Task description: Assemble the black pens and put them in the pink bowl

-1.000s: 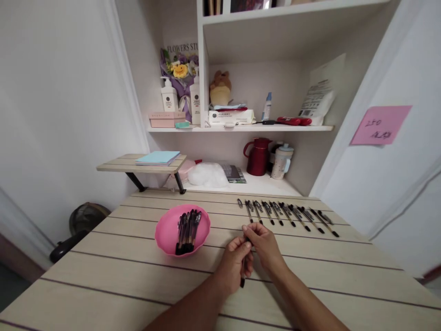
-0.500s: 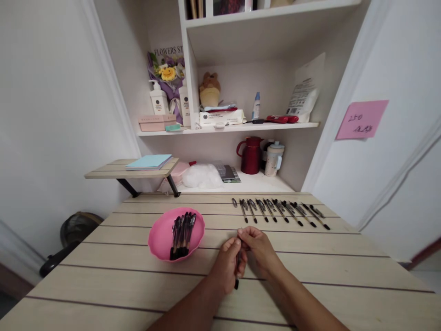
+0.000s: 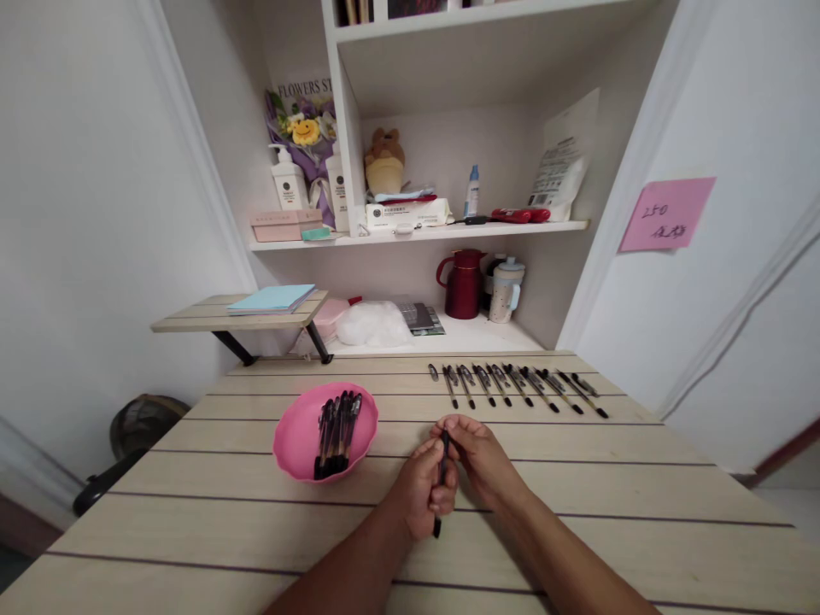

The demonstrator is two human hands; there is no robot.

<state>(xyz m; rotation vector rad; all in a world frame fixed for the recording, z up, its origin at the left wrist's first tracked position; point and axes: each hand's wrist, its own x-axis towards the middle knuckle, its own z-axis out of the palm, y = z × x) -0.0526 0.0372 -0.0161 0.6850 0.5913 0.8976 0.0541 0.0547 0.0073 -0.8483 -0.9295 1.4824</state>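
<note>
My left hand [image 3: 419, 489] is closed around a black pen [image 3: 444, 457], whose dark lower end sticks out beneath the fist. At the pen's top, my right hand [image 3: 479, 453] pinches with thumb and fingertips, which partly hide that end. To the left, a pink bowl [image 3: 288, 453] with a wavy rim holds several black pens [image 3: 336, 431] lying together. Beyond my hands, several uncapped pens [image 3: 555, 395] lie in a slanting row with loose caps among them. One separate pen cap [image 3: 433, 372] lies at the row's left end.
A small raised wooden stand [image 3: 192, 318] at the back left carries blue paper [image 3: 272, 299]. Behind the table, a white shelf [image 3: 423, 235] holds bottles, a plush toy and packets. A red jug [image 3: 464, 284] and a pale cup [image 3: 506, 292] stand below it.
The pen between my hands shows more of its upper part now, and my right fingers have shifted slightly around its top. The whole view has moved a little.
</note>
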